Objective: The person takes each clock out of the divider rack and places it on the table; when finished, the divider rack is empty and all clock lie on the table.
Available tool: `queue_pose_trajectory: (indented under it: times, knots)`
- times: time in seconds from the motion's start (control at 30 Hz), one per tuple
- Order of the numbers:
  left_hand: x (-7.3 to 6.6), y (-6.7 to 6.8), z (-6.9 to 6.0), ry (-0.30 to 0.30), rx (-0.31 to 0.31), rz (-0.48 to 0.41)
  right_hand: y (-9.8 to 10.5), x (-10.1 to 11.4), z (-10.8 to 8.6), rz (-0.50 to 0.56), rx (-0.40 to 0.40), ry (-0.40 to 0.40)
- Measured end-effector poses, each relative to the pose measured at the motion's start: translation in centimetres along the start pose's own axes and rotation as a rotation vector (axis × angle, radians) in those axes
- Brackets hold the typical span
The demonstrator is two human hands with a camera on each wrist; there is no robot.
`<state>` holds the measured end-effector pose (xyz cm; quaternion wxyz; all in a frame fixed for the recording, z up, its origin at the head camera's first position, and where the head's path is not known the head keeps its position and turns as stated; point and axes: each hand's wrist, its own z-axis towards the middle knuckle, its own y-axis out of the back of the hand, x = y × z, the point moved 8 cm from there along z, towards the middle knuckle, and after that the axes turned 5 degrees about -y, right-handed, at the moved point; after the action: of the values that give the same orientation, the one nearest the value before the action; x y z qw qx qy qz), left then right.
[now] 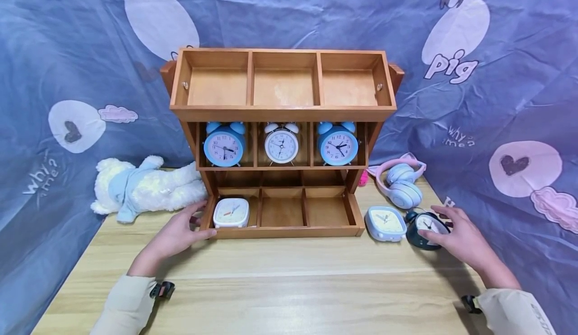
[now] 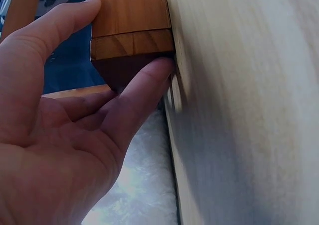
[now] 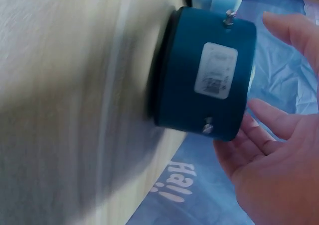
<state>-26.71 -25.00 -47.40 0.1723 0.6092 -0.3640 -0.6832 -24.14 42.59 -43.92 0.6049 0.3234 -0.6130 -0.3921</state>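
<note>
My left hand (image 1: 180,229) grips the lower left corner of a wooden shelf (image 1: 289,232); in the left wrist view thumb and fingers lie on two sides of its brown corner (image 2: 132,16). At the right, my right hand (image 1: 462,237) is around a dark green alarm clock (image 1: 422,239), which lies tilted back. The right wrist view shows the thumb apart from this clock (image 3: 204,75) and the fingers close against its side; firm contact cannot be told. Beside it sits a light blue square clock (image 1: 386,223). In the shelf's bottom left compartment is a white square clock (image 1: 231,212).
Blue alarm clocks (image 1: 224,146) (image 1: 338,146) flank a white alarm clock (image 1: 282,145) in the middle row. A white plush bear (image 1: 149,187) lies left of the shelf. Cat-ear headphones (image 1: 402,187) lie behind the right clocks. Blue printed cloth (image 1: 289,9) hangs behind the wooden table (image 1: 289,285).
</note>
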Motion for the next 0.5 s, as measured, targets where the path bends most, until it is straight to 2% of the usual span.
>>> queue_pose_trajectory:
  times: [0.33, 0.5]
  knots:
    - [0.0, 0.2, -0.1, -0.004, -0.003, -0.002, 0.4, 3.3, -0.1, 0.033, -0.046, 0.029]
    - [0.2, 0.2, -0.1, -0.001, -0.006, -0.002, -0.4, 5.6, -0.2, 0.084, -0.017, 0.056]
